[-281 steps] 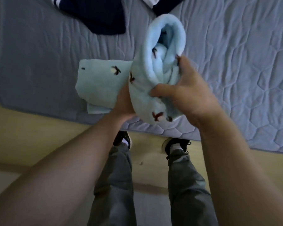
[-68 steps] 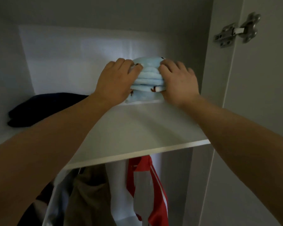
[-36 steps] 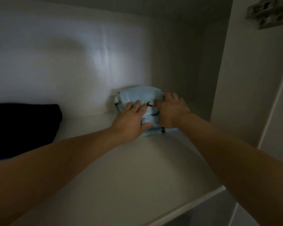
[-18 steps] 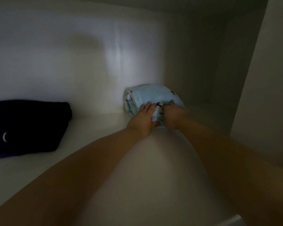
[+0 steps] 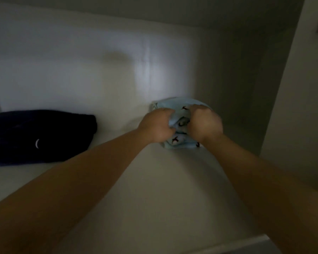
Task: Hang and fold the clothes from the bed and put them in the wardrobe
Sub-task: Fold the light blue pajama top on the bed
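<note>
Your fingers on both hands curl into the folded light-blue garment, their tips buried in cloth. Your left hand and right hand hide most of it. It sits on the wardrobe shelf by the back wall, well apart from the dark navy garment. Half a second ago your fingers lay flatter.

I see the light-blue garment, folded with small dark marks, lying far right on the wardrobe shelf.

both forearms are seen bare from wrist to the edge of view; the left hand and right hand are uncovered.
</note>
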The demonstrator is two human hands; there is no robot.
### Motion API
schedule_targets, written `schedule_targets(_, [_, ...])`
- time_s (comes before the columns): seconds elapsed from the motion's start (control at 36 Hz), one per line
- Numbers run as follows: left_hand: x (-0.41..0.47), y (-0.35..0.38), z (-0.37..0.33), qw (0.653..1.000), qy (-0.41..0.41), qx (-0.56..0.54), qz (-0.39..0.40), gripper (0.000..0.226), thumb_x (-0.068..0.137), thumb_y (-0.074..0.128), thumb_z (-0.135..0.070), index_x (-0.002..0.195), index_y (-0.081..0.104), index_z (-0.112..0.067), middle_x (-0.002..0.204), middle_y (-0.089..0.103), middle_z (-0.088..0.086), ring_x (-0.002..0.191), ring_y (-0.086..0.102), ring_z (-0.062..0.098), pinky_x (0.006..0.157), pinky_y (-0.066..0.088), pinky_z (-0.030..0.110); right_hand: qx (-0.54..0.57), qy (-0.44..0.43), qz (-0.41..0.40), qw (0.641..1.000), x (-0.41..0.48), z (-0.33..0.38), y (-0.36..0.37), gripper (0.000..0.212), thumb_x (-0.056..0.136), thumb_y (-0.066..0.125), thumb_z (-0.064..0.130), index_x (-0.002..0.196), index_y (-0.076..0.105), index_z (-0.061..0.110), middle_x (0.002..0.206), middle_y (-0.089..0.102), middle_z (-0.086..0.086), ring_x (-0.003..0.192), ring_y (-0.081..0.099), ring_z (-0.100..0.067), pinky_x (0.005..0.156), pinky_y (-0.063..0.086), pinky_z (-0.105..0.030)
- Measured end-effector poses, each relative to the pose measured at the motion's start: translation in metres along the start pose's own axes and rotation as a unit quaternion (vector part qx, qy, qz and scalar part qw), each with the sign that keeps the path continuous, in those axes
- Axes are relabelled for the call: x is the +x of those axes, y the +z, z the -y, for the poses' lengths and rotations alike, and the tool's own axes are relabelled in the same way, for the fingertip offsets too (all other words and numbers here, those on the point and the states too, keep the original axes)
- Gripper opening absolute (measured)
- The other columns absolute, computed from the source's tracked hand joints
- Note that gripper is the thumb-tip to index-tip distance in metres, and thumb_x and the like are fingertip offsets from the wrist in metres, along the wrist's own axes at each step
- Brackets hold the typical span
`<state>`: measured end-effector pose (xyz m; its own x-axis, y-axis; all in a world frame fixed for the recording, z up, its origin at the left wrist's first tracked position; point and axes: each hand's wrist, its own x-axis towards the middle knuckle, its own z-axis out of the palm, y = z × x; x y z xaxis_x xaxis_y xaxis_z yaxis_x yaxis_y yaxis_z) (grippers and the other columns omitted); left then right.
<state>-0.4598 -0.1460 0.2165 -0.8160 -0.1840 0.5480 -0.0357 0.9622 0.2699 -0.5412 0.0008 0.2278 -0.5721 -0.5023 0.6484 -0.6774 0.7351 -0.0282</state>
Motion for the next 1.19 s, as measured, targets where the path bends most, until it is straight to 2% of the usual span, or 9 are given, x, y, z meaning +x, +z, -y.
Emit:
schedule_targets(0.19, [-0.017,-0.028,-0.018,0.998,-0.005,0.045,-0.043,0.032,0.092,0.061,-0.019,0.124,0.068,-0.021,0.119,0.068,0.008,0.106,0.064,0.025,0.09,0.05,0.028,0.111,0.027,0.02,0.993,-0.011,0.007,-0.03,0.04,0.086,0.052,0.011,0.121,0.069,0.019,0.119,0.069,-0.014,0.108,0.064,-0.035,0.082,0.052,-0.037])
schedule_targets(0.33, [-0.033,-0.052,-0.034,0.997,0.001,0.07,-0.03,0.023,0.09,0.059,-0.015,0.104,0.076,-0.021,0.107,0.072,0.004,0.094,0.066,0.024,0.084,0.055,0.036,0.197,0.058,0.017,0.979,-0.02,0.004,-0.049,0.044,0.088,0.047,0.012,0.124,0.07,0.021,0.126,0.068,-0.01,0.117,0.062,-0.031,0.1,0.05,-0.037])
schedule_targets(0.47, [-0.048,-0.073,-0.05,0.996,0.007,0.074,-0.047,0.022,0.089,0.059,-0.012,0.098,0.077,-0.018,0.098,0.074,0.002,0.087,0.068,0.022,0.079,0.057,0.038,0.244,0.043,-0.02,0.969,-0.034,0.0,-0.066,0.029,0.093,0.048,0.012,0.102,0.073,-0.001,0.104,0.073,-0.019,0.097,0.068,-0.035,0.089,0.056,-0.044])
schedule_targets(0.56, [-0.058,-0.08,-0.057,0.996,0.005,0.074,-0.053,0.018,0.09,0.059,-0.015,0.097,0.076,-0.017,0.094,0.074,0.002,0.084,0.068,0.021,0.078,0.058,0.04,0.263,0.03,-0.033,0.964,-0.044,-0.001,-0.077,0.029,0.096,0.053,0.018,0.111,0.075,0.008,0.112,0.074,-0.009,0.104,0.068,-0.026,0.097,0.047,-0.023])
schedule_targets(0.64, [-0.068,-0.084,-0.066,0.996,0.01,0.069,-0.055,0.016,0.092,0.061,-0.019,0.097,0.075,-0.017,0.094,0.074,0.001,0.084,0.068,0.021,0.078,0.058,0.04,0.291,0.025,-0.045,0.955,-0.059,-0.003,-0.088,0.027,0.096,0.057,0.022,0.115,0.075,0.017,0.114,0.075,0.0,0.109,0.066,-0.015,0.088,0.034,-0.005])
schedule_targets(0.75, [-0.088,-0.09,-0.086,0.996,0.04,0.064,-0.051,0.013,0.092,0.061,-0.023,0.095,0.074,-0.022,0.093,0.073,0.0,0.081,0.067,0.02,0.077,0.057,0.039,0.295,0.035,-0.05,0.954,-0.088,-0.003,-0.11,0.025,0.096,0.06,0.025,0.113,0.076,0.018,0.11,0.076,0.001,0.107,0.067,-0.011,0.089,0.037,-0.007])
schedule_targets(0.83, [-0.105,-0.095,-0.106,0.995,0.076,0.047,-0.048,0.012,0.091,0.062,-0.026,0.093,0.074,-0.025,0.088,0.072,-0.002,0.08,0.067,0.02,0.076,0.056,0.037,0.28,0.061,-0.072,0.955,-0.119,-0.006,-0.132,0.022,0.096,0.062,0.026,0.109,0.078,0.017,0.105,0.077,0.0,0.105,0.069,-0.013,0.092,0.047,-0.019])
schedule_targets(1.03, [-0.146,-0.1,-0.16,0.981,0.184,-0.018,-0.052,0.011,0.086,0.068,-0.033,0.092,0.073,-0.026,0.084,0.073,-0.01,0.079,0.067,0.01,0.074,0.052,0.026,0.227,0.153,-0.105,0.956,-0.217,-0.008,-0.187,0.023,0.095,0.064,0.032,0.112,0.077,0.023,0.108,0.076,0.008,0.107,0.056,0.005,0.076,0.034,0.006])
schedule_targets(1.19, [-0.201,-0.086,-0.216,0.958,0.252,-0.138,-0.014,0.015,0.084,0.066,-0.038,0.091,0.072,-0.026,0.073,0.068,-0.017,0.072,0.066,0.004,0.068,0.05,0.022,0.216,0.256,-0.116,0.935,-0.33,0.004,-0.238,0.021,0.096,0.065,0.03,0.11,0.077,0.02,0.103,0.076,0.01,0.096,0.066,0.004,0.08,0.048,-0.004])
